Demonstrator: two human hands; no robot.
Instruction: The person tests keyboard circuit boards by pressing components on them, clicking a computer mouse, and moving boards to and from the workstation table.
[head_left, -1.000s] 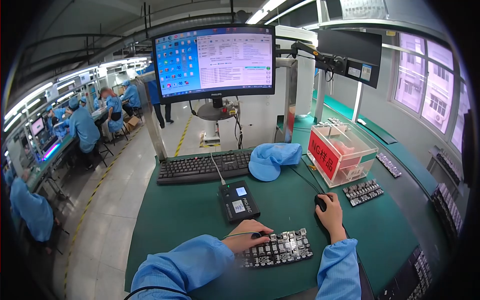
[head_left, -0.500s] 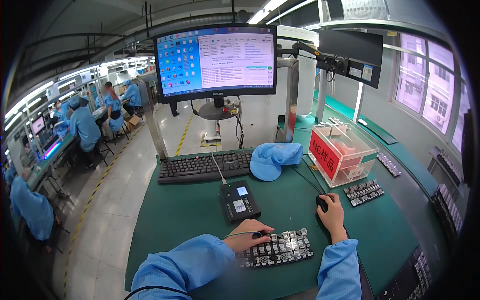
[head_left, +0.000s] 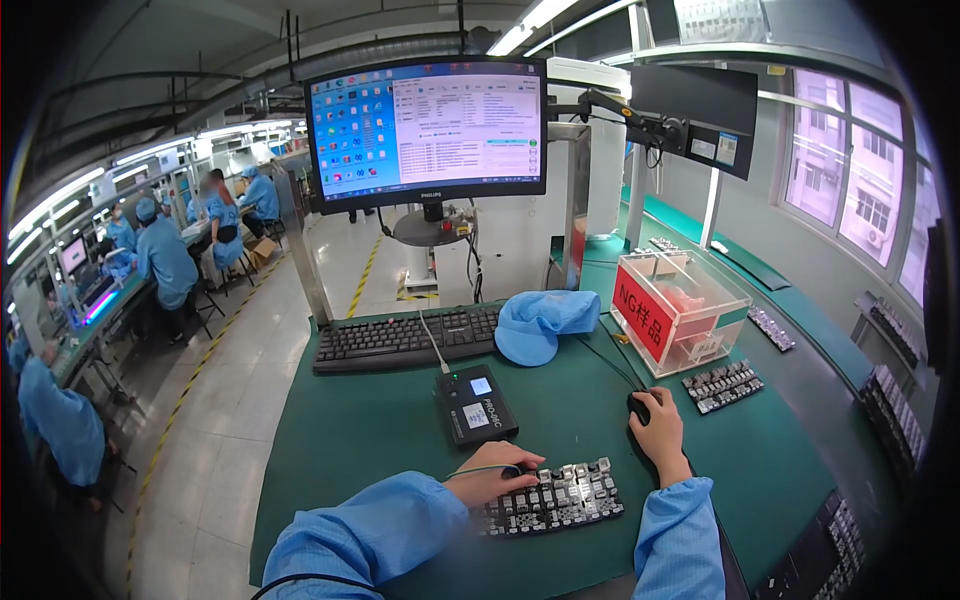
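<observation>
My left hand (head_left: pixel 492 474) rests on the upper left part of a small keyboard board (head_left: pixel 565 500) with bare switches, its fingers bent around something dark at the edge that I cannot make out. A thin green cable runs over this hand. My right hand (head_left: pixel 660 436) is wrapped over a black mouse (head_left: pixel 637 406) to the right of the board. Beyond the left hand lies a black box (head_left: pixel 476 405) with a small lit screen and a cable plugged into its far end.
A monitor (head_left: pixel 428 130) stands behind a black keyboard (head_left: pixel 400 338) and a blue cap (head_left: pixel 545 325). At the right are a clear box (head_left: pixel 680 312) with a red label and another switch board (head_left: pixel 723 386). Several people in blue sit at benches on the left.
The view has shifted slightly. Both hands keep their places on the board and the mouse. In the background, the legs seen behind the monitor have mostly gone out of sight.
</observation>
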